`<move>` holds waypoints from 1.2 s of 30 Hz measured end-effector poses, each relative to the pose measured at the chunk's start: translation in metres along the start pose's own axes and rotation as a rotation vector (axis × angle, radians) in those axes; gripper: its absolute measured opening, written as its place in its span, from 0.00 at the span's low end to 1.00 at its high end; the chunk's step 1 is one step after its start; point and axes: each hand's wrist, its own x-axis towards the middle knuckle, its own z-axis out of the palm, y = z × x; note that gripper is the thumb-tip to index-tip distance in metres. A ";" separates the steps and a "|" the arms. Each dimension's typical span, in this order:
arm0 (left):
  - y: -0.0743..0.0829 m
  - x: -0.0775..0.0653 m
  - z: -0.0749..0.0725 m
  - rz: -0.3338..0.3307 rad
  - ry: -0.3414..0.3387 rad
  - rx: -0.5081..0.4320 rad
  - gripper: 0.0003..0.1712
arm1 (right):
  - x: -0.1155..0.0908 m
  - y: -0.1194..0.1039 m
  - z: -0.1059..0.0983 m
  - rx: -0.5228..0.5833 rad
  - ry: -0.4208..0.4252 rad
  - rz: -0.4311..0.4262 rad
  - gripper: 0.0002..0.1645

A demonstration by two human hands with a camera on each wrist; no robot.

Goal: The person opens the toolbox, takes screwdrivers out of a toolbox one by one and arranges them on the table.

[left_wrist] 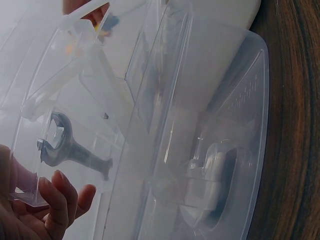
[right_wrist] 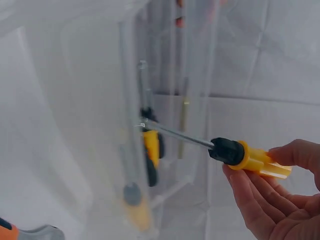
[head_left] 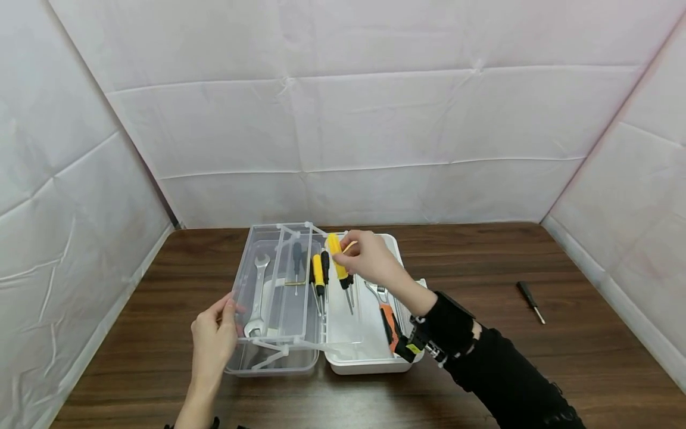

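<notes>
My right hand (head_left: 370, 256) pinches the yellow handle of a screwdriver (right_wrist: 255, 161) between thumb and fingers. Its thin metal shaft points down over the white bin (head_left: 370, 368) in the head view. With my left hand (head_left: 214, 333), I pinch the near left edge of a clear plastic tray (head_left: 292, 325), part of a fold-out toolbox. An open-ended wrench (head_left: 258, 295) lies in that tray, close to my left fingers (left_wrist: 60, 200). Other yellow-and-black screwdrivers (head_left: 318, 274) are clustered near the middle, left of the held one. The clear plastic blurs exactly where they rest.
Inside the white bin lies an adjustable wrench (head_left: 389, 322) with an orange and black handle. A short brass-coloured rod (head_left: 295, 283) and a black-handled screwdriver (head_left: 297, 259) show through the clear plastic. Another black screwdriver (head_left: 530, 302) lies on the wooden table (head_left: 471, 256), far right.
</notes>
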 end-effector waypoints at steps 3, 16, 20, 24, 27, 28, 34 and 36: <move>-0.001 0.000 0.000 0.005 0.004 0.003 0.16 | -0.011 -0.002 -0.013 0.047 0.087 -0.087 0.10; 0.001 -0.002 0.000 0.009 0.012 0.008 0.17 | -0.055 0.044 -0.070 -0.205 0.366 -0.141 0.08; 0.002 -0.002 -0.001 0.007 0.008 0.012 0.17 | -0.064 0.076 -0.087 -0.318 0.451 -0.117 0.09; 0.001 -0.003 -0.003 0.008 0.017 0.026 0.17 | -0.070 0.108 -0.106 -0.389 0.494 -0.057 0.11; 0.001 -0.003 -0.005 0.007 0.028 0.035 0.17 | -0.074 0.131 -0.120 -0.409 0.482 0.020 0.13; 0.002 -0.003 -0.005 0.005 0.028 0.037 0.17 | -0.076 0.139 -0.124 -0.414 0.473 0.050 0.14; 0.003 -0.002 -0.002 -0.006 0.007 0.026 0.17 | -0.088 0.178 -0.140 -0.426 0.415 0.254 0.19; 0.003 -0.002 -0.001 -0.004 0.001 0.021 0.17 | -0.090 0.190 -0.143 -0.435 0.402 0.320 0.19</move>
